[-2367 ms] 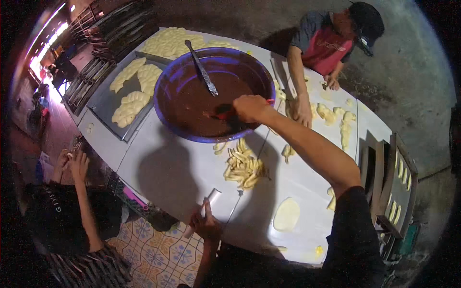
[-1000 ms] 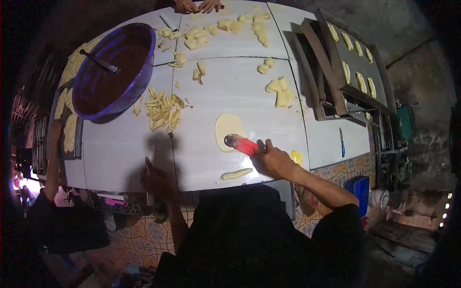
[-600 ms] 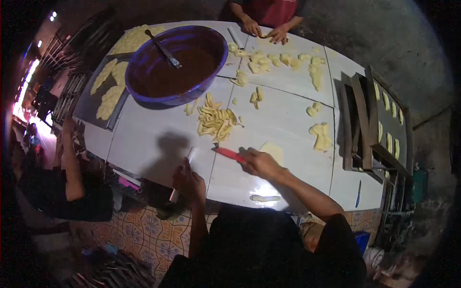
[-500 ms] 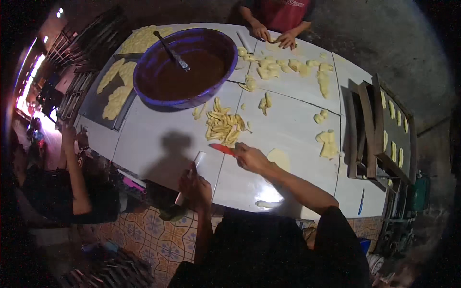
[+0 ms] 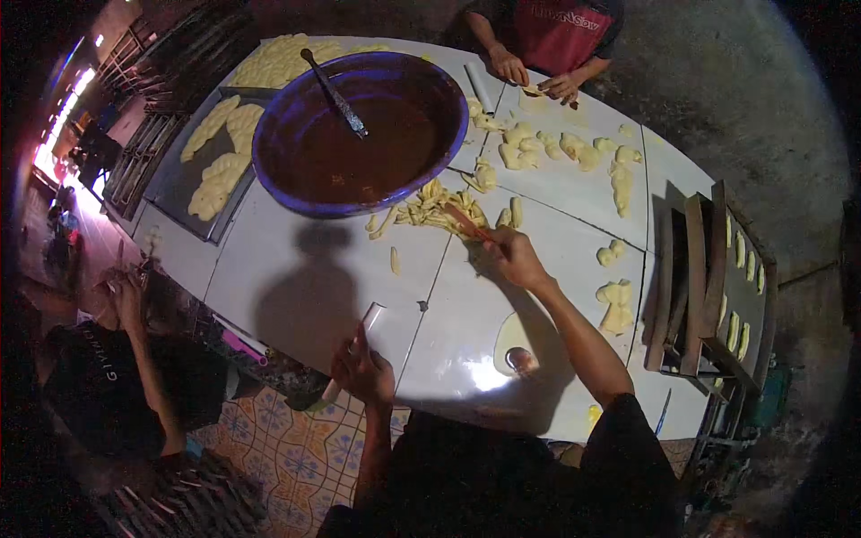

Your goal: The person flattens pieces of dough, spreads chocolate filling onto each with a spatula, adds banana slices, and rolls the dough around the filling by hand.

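Note:
My left hand [image 5: 363, 369] is closed around a white, pipe-like rolling pin [image 5: 373, 316], held at the table's near edge. In my right hand [image 5: 513, 255] is a red-handled knife [image 5: 462, 220]. Its blade looks reddish brown and lies against the pile of pale yellow strips [image 5: 421, 212], beside the basin. Below my right hand a flat piece of dough [image 5: 504, 339] rests on the table, with a shiny brown dab [image 5: 520, 360] on it. One loose strip [image 5: 395, 261] lies apart, left of the pile.
A large purple basin [image 5: 269, 184] holds brown paste and a long utensil [image 5: 334, 92]. Dough lumps [image 5: 583, 151] lie toward the far right; filled trays [image 5: 193, 229] stand left, stacked trays [image 5: 695, 287] right. A co-worker's hands [image 5: 538, 81] handle dough opposite; another person [image 5: 112, 377] is at left.
My right hand has moved the knife away from me, into the strips, and the pile is pushed toward the basin. One strip is left behind. My left hand stays on the rolling pin.

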`<move>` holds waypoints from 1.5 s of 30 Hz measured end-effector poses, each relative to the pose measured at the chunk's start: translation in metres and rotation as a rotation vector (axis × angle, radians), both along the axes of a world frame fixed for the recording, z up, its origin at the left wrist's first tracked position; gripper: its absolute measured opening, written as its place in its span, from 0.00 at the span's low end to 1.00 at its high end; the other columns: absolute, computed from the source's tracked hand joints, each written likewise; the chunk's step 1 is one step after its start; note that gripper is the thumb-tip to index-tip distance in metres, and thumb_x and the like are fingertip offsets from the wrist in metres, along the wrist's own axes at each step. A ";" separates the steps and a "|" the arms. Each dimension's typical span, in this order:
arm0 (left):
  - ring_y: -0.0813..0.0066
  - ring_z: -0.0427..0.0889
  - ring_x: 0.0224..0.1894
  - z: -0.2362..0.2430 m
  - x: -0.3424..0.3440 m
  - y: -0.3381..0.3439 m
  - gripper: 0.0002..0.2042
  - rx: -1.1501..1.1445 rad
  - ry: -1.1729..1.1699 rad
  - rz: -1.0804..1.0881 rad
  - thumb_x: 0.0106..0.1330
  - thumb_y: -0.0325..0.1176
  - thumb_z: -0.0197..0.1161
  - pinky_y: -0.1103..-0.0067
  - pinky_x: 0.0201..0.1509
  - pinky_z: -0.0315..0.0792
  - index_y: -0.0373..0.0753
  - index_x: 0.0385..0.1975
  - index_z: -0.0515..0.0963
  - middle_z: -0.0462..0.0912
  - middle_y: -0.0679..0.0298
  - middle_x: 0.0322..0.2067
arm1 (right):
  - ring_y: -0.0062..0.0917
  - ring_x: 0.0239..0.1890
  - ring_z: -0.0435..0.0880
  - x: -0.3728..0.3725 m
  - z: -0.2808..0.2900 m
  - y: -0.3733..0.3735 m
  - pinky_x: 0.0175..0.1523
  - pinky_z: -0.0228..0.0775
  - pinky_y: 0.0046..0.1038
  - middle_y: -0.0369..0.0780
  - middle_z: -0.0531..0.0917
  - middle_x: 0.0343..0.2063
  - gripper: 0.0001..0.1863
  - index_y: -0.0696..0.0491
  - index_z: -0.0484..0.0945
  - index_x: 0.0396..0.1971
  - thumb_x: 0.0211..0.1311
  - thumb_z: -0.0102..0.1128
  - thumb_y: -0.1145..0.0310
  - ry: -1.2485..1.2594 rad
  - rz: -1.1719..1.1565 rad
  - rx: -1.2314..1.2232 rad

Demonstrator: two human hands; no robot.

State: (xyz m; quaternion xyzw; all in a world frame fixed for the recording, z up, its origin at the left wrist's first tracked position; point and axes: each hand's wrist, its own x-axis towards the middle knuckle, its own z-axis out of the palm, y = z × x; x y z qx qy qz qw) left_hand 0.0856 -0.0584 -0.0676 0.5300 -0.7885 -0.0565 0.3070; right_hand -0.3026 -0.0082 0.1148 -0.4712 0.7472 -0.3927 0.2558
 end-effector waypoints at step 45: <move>0.55 0.76 0.54 0.097 -0.067 0.020 0.29 -0.117 -0.308 -0.036 0.63 0.32 0.62 0.59 0.55 0.69 0.59 0.67 0.74 0.78 0.57 0.51 | 0.61 0.38 0.80 0.047 -0.074 0.055 0.46 0.73 0.52 0.63 0.79 0.31 0.15 0.61 0.77 0.47 0.63 0.50 0.73 0.131 -0.396 -0.027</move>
